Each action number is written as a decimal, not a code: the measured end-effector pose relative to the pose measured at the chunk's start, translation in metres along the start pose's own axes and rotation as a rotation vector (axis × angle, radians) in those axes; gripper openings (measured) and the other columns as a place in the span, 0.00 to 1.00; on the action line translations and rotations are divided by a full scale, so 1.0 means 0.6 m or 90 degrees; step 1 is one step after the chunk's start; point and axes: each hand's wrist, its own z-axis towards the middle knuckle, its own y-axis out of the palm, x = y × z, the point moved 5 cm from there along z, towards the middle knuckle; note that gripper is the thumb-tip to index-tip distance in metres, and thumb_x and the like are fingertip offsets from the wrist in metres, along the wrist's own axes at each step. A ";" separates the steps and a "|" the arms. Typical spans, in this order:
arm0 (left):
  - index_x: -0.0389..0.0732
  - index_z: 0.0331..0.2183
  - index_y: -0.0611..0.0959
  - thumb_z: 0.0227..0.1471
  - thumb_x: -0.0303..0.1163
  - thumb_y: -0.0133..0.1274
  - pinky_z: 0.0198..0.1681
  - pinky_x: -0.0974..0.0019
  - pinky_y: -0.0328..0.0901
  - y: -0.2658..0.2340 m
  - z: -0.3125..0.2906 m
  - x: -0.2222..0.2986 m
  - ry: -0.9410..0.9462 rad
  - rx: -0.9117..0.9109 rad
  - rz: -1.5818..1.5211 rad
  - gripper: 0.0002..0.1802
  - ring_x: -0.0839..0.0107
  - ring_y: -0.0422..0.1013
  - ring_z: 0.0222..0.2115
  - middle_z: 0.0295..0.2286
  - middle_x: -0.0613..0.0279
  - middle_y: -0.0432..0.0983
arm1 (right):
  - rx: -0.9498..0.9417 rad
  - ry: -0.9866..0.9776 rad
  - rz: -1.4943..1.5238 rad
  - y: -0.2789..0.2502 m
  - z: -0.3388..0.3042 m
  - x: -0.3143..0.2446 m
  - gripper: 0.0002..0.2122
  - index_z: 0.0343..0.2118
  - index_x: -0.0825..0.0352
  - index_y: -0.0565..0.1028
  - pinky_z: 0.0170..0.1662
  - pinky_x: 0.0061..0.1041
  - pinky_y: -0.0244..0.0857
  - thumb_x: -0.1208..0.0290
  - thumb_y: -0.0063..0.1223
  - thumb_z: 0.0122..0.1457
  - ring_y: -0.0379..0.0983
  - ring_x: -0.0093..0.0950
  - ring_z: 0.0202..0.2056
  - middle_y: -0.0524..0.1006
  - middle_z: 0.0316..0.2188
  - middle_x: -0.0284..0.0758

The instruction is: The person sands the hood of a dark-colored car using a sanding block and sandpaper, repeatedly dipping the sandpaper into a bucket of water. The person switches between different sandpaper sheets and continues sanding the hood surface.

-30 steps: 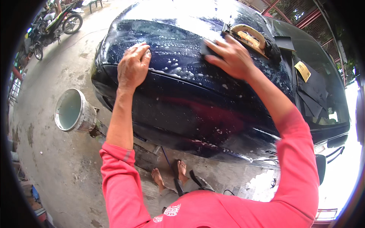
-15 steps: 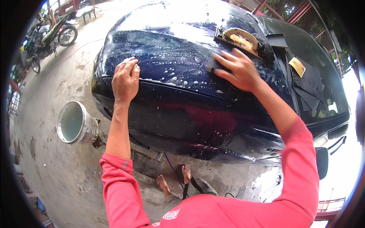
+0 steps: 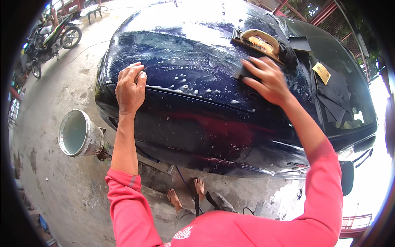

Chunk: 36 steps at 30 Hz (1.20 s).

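My right hand point(image 3: 267, 80), smeared by motion, presses a dark piece of sandpaper point(image 3: 246, 74) flat on the wet, dark blue car hood point(image 3: 185, 70). Most of the sandpaper hides under the fingers. On the front part of the hood rests my left hand point(image 3: 131, 88), its fingers curled; a whitish bit shows by the thumb, too small to name. Between the hands, white suds and drops lie along the hood's edge. Just beyond my right hand a sanding board point(image 3: 261, 41) with a pale curved handle sits on the hood.
A bucket of cloudy water point(image 3: 76, 133) stands on the concrete floor at left. Dark sheets point(image 3: 333, 96) and a yellow piece point(image 3: 321, 73) lie on the windshield. A side mirror point(image 3: 347, 177) juts out at right. Motorcycles point(image 3: 53, 41) are parked far left.
My right hand has slid the sandpaper to the right and slightly nearer over the hood. My left hand stays on the hood, with the whole view shifted a little.
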 end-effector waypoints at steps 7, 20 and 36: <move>0.43 0.48 0.90 0.63 0.33 0.59 0.63 0.56 0.70 -0.010 -0.005 -0.003 0.020 -0.001 -0.017 0.13 0.57 0.78 0.56 0.52 0.60 0.86 | -0.043 -0.068 0.019 0.000 -0.004 -0.043 0.29 0.66 0.61 0.77 0.62 0.46 0.69 0.46 0.57 0.71 0.77 0.48 0.55 0.81 0.61 0.42; 0.42 0.46 0.91 0.64 0.37 0.61 0.60 0.56 0.72 -0.012 -0.013 0.003 -0.015 0.036 -0.015 0.14 0.56 0.79 0.55 0.51 0.59 0.87 | -0.069 -0.043 0.135 0.117 0.158 -0.059 0.32 0.67 0.52 0.79 0.62 0.46 0.70 0.41 0.63 0.64 0.75 0.47 0.58 0.80 0.63 0.42; 0.42 0.46 0.90 0.63 0.33 0.60 0.61 0.57 0.71 -0.015 -0.017 -0.014 -0.009 0.052 -0.016 0.12 0.57 0.78 0.55 0.51 0.60 0.86 | -0.102 0.003 0.127 0.117 0.189 -0.072 0.33 0.69 0.47 0.77 0.67 0.49 0.66 0.34 0.56 0.66 0.71 0.48 0.64 0.78 0.66 0.39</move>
